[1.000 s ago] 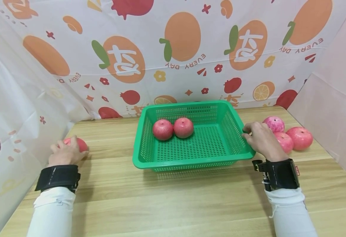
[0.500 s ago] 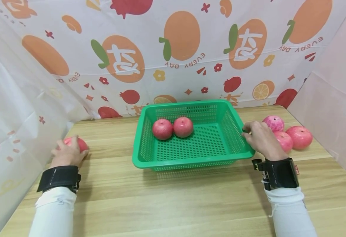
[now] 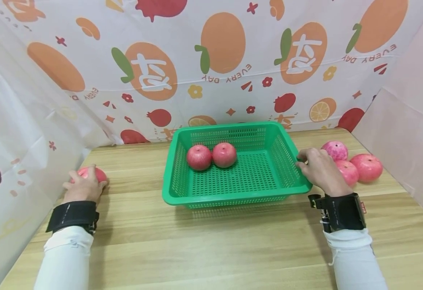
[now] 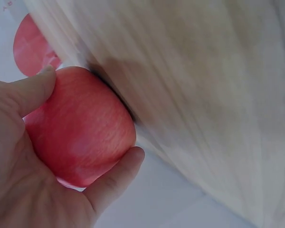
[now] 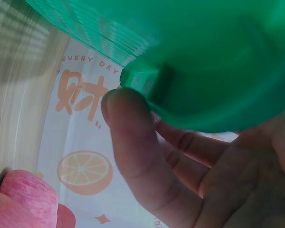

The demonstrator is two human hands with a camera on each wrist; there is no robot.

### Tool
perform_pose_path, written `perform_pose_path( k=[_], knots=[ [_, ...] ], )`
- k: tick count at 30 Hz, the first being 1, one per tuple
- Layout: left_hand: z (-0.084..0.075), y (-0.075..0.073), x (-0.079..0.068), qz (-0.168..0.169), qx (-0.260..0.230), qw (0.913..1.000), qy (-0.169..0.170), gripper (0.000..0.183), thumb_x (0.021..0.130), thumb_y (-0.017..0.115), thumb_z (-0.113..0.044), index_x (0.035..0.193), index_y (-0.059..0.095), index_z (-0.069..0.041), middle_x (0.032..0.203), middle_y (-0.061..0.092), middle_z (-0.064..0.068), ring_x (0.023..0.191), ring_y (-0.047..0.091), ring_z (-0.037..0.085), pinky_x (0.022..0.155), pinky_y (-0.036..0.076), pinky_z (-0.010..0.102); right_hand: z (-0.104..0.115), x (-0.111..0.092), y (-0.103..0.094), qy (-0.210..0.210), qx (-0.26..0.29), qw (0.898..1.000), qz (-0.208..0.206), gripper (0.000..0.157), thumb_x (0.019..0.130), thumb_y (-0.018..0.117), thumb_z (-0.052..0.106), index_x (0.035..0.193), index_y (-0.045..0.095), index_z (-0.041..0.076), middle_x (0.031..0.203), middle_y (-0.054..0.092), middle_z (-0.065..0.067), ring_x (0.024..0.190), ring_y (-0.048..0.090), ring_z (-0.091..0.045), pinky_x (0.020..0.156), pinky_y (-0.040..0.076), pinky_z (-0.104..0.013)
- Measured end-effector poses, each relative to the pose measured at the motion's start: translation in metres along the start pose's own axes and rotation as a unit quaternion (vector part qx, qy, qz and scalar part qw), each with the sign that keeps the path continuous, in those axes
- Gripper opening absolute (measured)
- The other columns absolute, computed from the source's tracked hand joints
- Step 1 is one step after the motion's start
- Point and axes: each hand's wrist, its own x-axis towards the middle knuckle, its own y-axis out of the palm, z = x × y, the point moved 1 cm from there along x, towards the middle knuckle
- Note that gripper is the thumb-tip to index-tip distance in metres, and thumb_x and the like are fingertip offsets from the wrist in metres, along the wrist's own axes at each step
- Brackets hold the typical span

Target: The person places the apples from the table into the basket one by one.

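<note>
At the table's left side my left hand (image 3: 82,190) grips a red apple (image 4: 80,126). Thumb and fingers lie along opposite sides of the fruit in the left wrist view, and its underside is right at the tabletop. My right hand (image 3: 319,171) holds the right rim of a green plastic basket (image 3: 233,196), fingers curled at the edge. The right wrist view shows the thumb (image 5: 133,137) against the rim. Inside the basket, a dark red apple (image 3: 199,157) and a second apple (image 3: 224,155) sit side by side toward the left.
Right of my right hand stand a mottled pink apple (image 3: 335,150), a lighter one (image 3: 348,173) partly behind the wrist, and a larger one (image 3: 366,168). A fruit-print curtain (image 3: 229,96) borders the back of the wooden table (image 3: 211,245).
My left hand has shifted slightly to the right over the apple, which stays in about the same place. The right hand and the basket have stayed put.
</note>
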Motion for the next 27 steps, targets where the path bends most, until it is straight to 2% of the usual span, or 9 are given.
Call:
perform_pose_path(
  k=[5,12,17,23,27],
  knots=[
    [0.001,0.003,-0.001,-0.003,0.003,0.9999,0.009,0.067,0.107,0.047,-0.024,0.154,0.007,0.001,0.128,0.005,0.053,0.105,0.027,0.077,0.071,0.049,0.075,-0.001,0.001,0.0,0.004,0.003,1.0,0.005,0.021,0.096,0.064,-0.001,0.11,0.067,-0.017,0.099,0.067,-0.03,0.085,0.062,-0.038,0.077,0.059,-0.052],
    [-0.003,0.001,-0.007,-0.013,-0.002,0.9999,0.008,0.064,0.106,0.049,-0.022,0.15,0.01,0.002,0.127,0.007,0.053,0.106,0.027,0.077,0.073,0.048,0.076,-0.002,0.003,-0.002,0.002,0.001,1.0,0.005,0.022,0.096,0.065,-0.001,0.111,0.066,-0.018,0.1,0.067,-0.031,0.084,0.063,-0.038,0.077,0.059,-0.053],
    [0.002,0.002,0.0,-0.004,-0.004,1.0,0.001,0.072,0.101,0.056,-0.019,0.152,0.009,0.0,0.128,0.006,0.052,0.106,0.027,0.075,0.072,0.048,0.076,-0.001,0.002,-0.001,0.005,0.001,1.0,0.008,0.021,0.096,0.065,-0.001,0.109,0.066,-0.017,0.1,0.067,-0.031,0.085,0.062,-0.038,0.078,0.059,-0.053],
    [0.014,0.006,0.013,-0.001,-0.003,0.9998,0.02,0.078,0.098,0.059,-0.017,0.154,0.007,0.001,0.126,0.006,0.053,0.1,0.028,0.075,0.062,0.049,0.072,0.0,0.001,0.0,0.004,0.004,1.0,0.007,0.018,0.096,0.065,-0.002,0.107,0.068,-0.016,0.098,0.068,-0.029,0.084,0.062,-0.037,0.076,0.059,-0.051],
    [0.018,0.007,0.016,0.001,-0.001,0.9997,0.026,0.078,0.098,0.058,-0.018,0.154,0.007,0.001,0.124,0.007,0.052,0.098,0.028,0.074,0.06,0.048,0.071,0.0,0.001,-0.001,0.002,0.003,1.0,0.006,0.017,0.096,0.064,-0.002,0.105,0.068,-0.016,0.097,0.068,-0.028,0.083,0.062,-0.036,0.075,0.059,-0.05]
  ],
)
